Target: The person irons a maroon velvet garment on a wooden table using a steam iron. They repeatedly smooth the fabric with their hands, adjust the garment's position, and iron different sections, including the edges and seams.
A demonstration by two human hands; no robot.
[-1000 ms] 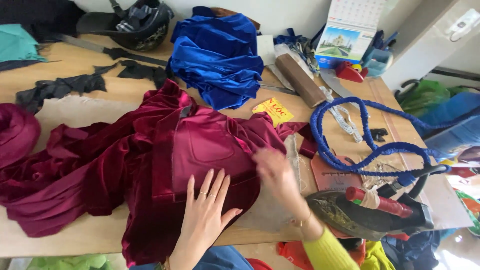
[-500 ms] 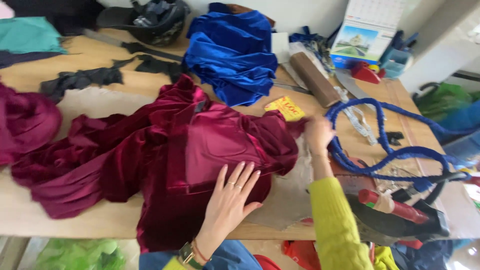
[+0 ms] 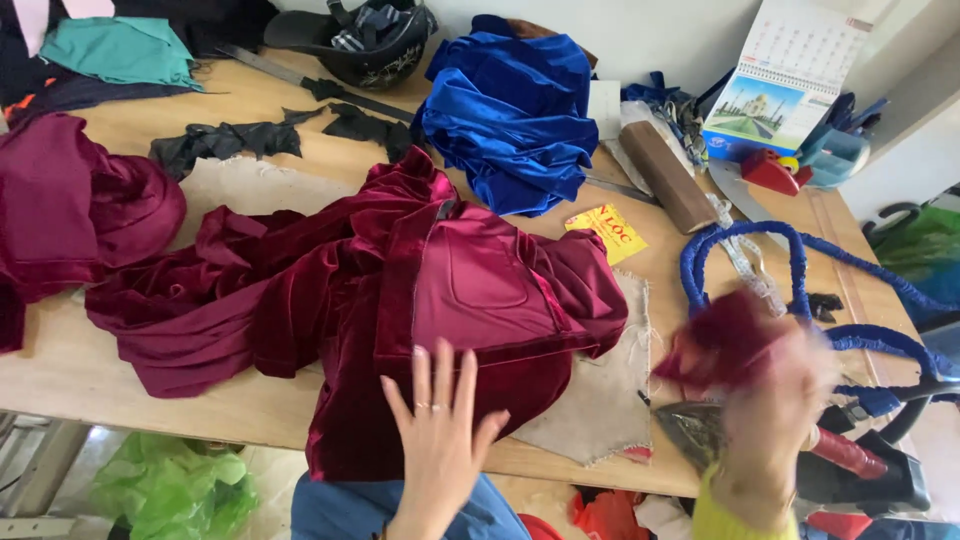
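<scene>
Maroon velvet garment [image 3: 440,300] lies heaped across the middle of a wooden table [image 3: 120,370], its squared front panel uppermost and its near hem reaching the table's near edge. Left hand [image 3: 440,435] rests flat on that near hem, palm down, fingers spread apart and gripping nothing. Right hand [image 3: 775,420], motion-blurred, is raised over the right end of the table with its fingers closed around a small scrap of maroon cloth [image 3: 722,340]; how tightly it pinches cannot be told through the blur.

Just right of the garment, a frayed beige cloth pad [image 3: 600,400] lies on the table, partly under the velvet. Beneath the right hand stands a dark clothes iron [image 3: 800,455] with a red handle, and a blue braided cord [image 3: 790,250] loops on the table beyond it. A yellow tag [image 3: 607,230] lies just beyond the garment, to its right.

At far centre is a bundle of shiny blue fabric [image 3: 510,110], with a black helmet [image 3: 370,40] to its left and a brown roll [image 3: 668,175] to its right. A desk calendar [image 3: 790,75] stands at far right. A second maroon bundle [image 3: 70,200] sits at the left edge, black fabric scraps [image 3: 225,140] lie beyond it, and teal cloth [image 3: 115,50] occupies the far left corner.
</scene>
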